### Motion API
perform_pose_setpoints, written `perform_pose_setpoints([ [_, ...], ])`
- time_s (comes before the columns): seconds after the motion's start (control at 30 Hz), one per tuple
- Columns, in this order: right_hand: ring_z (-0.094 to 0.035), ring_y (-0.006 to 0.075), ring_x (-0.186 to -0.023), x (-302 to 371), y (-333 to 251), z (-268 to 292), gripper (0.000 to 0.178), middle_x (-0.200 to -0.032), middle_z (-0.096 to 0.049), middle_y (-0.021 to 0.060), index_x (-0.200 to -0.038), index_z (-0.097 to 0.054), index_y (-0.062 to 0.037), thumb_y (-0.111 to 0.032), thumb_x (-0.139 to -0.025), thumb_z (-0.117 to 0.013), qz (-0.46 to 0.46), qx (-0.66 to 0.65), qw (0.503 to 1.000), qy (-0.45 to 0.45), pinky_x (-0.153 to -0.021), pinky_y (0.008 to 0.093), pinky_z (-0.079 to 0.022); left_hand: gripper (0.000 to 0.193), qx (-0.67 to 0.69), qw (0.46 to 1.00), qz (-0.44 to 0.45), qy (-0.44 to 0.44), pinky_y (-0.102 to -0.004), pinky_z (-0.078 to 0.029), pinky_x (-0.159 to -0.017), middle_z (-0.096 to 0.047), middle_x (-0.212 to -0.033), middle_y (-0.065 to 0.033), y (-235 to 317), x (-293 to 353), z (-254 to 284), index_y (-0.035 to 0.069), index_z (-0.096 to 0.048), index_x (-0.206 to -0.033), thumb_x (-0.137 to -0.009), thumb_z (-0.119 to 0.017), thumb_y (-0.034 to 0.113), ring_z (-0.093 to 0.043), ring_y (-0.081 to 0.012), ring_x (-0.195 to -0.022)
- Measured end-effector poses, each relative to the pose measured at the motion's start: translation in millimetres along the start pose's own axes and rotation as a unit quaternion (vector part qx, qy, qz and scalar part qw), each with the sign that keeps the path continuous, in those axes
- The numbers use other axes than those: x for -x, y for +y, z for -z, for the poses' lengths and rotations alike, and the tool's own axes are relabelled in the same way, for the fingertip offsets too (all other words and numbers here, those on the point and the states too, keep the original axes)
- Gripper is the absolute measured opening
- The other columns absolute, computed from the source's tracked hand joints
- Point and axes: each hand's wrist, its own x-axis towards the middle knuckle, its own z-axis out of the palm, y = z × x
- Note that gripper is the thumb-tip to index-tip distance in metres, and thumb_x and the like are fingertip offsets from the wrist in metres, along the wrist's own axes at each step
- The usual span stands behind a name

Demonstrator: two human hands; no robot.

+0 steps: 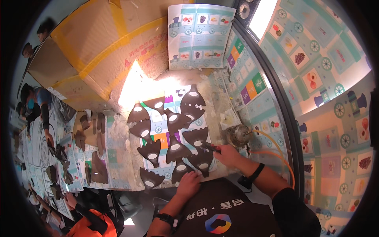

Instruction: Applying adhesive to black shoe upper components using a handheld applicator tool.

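Several dark brown flat pieces with jagged edges and white ovals lie across the worktable, some overlapping. My right hand is closed around a slim dark tool with a touch of red, its kind unclear. The tool's tip reaches over a brown piece at the right of the group. At the front edge my left hand rests its outstretched fingers on the lower end of another brown piece. To its left lies a fan-shaped piece, touched by neither hand.
Printed sheets cover the table. A bright light glares near a large taped cardboard box at the back. On the right, a round metal container stands by yellow and orange hoses. Co-workers sit at the left, one in orange.
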Motion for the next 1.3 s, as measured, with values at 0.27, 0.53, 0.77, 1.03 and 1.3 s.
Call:
perform_pose_setpoints([
  [0.27,-0.067,0.0459,-0.086,-18,6,-5,0.031,-0.087,-0.069,0.0262,-0.098,-0.069,-0.0009,-0.031,-0.090,-0.067,-0.005,0.036,0.999,-0.027,-0.077,0.0509,-0.054,0.044,-0.007,0.993,0.103,0.065,-0.0486,-0.044,-0.108,-0.065,-0.128,-0.0122,-26,38,3,0.006,-0.067,-0.121,-0.079,-0.077,0.020,-0.058,-0.0340,-0.127],
  [0.53,-0.067,0.0470,-0.082,-13,7,4,0.034,-0.082,-0.068,0.0260,-0.099,-0.070,-0.0018,-0.034,-0.090,-0.066,-0.014,0.071,0.996,-0.047,-0.076,0.0520,-0.055,0.048,-0.024,0.993,0.093,0.075,-0.0470,-0.048,-0.104,-0.067,-0.125,-0.0101,-28,36,6,0.007,-0.069,-0.119,-0.075,-0.082,0.019,-0.060,-0.0320,-0.123],
  [0.77,-0.068,0.0462,-0.082,-13,7,8,0.033,-0.081,-0.069,0.0255,-0.098,-0.069,-0.0028,-0.035,-0.089,-0.065,-0.016,0.083,0.995,-0.050,-0.076,0.0512,-0.055,0.048,-0.004,0.991,0.102,0.091,-0.0465,-0.048,-0.104,-0.066,-0.127,-0.0115,-30,32,12,0.007,-0.068,-0.120,-0.075,-0.082,0.018,-0.060,-0.0330,-0.122],
  [1.03,-0.067,0.0462,-0.083,-13,9,11,0.032,-0.083,-0.069,0.0248,-0.102,-0.070,-0.0048,-0.034,-0.090,-0.065,-0.040,0.058,0.997,-0.029,-0.076,0.0507,-0.055,0.047,-0.042,0.986,0.130,0.100,-0.0470,-0.045,-0.107,-0.065,-0.130,-0.0117,-37,34,12,0.007,-0.069,-0.119,-0.076,-0.083,0.020,-0.058,-0.0328,-0.126],
  [1.3,-0.066,0.0482,-0.090,-17,10,3,0.032,-0.090,-0.069,0.0267,-0.102,-0.069,-0.0044,-0.034,-0.093,-0.061,-0.058,0.048,0.997,0.000,-0.079,0.0536,-0.053,0.046,-0.030,0.987,0.124,0.099,-0.0461,-0.047,-0.105,-0.066,-0.128,-0.0109,-42,33,12,0.007,-0.070,-0.117,-0.075,-0.084,0.020,-0.059,-0.0320,-0.124],
])
